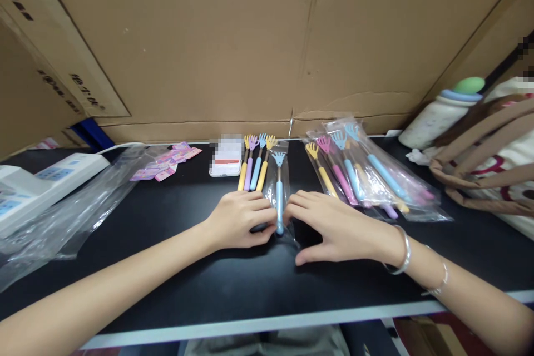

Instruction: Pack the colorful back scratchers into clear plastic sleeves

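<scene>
A blue back scratcher with a hand-shaped head lies inside a clear plastic bag in the middle of the black table. At the bag's lower left edge, my left hand has thumb and forefinger pinched together on the plastic. My right hand rests on the other side, its bent fingertips touching the bag's right edge and its thumb held well apart. Just beyond my left hand lie several unbagged back scratchers in yellow, purple and blue, their lower ends partly hidden by that hand.
Several bagged back scratchers lie overlapping at the right. Clear empty bags, pink cards and a white power strip are at the left. A phone lies behind; a bottle and bag stand right. Cardboard walls the back.
</scene>
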`<control>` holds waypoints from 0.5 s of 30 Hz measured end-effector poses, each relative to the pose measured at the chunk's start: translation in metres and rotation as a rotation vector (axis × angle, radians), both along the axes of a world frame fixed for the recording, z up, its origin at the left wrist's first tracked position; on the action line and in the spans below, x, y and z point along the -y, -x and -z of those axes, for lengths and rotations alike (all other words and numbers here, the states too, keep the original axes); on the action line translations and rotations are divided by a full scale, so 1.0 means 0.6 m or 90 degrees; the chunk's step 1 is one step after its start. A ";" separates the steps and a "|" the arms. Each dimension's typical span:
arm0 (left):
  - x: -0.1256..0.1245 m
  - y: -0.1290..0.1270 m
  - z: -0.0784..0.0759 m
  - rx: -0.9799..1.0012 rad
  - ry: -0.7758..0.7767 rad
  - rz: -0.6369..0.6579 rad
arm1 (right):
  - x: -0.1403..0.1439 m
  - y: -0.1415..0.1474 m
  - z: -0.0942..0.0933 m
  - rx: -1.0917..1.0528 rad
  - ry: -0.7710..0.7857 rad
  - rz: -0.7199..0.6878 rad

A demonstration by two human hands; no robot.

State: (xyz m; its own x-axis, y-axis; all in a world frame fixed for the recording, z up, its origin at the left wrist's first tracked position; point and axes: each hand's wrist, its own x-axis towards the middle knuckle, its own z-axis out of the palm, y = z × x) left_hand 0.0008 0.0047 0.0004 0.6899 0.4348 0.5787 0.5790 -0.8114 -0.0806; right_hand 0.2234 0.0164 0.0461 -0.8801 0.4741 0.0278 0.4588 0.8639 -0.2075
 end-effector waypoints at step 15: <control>-0.004 0.010 0.002 0.070 0.191 -0.060 | -0.026 0.008 0.025 -0.121 0.096 0.012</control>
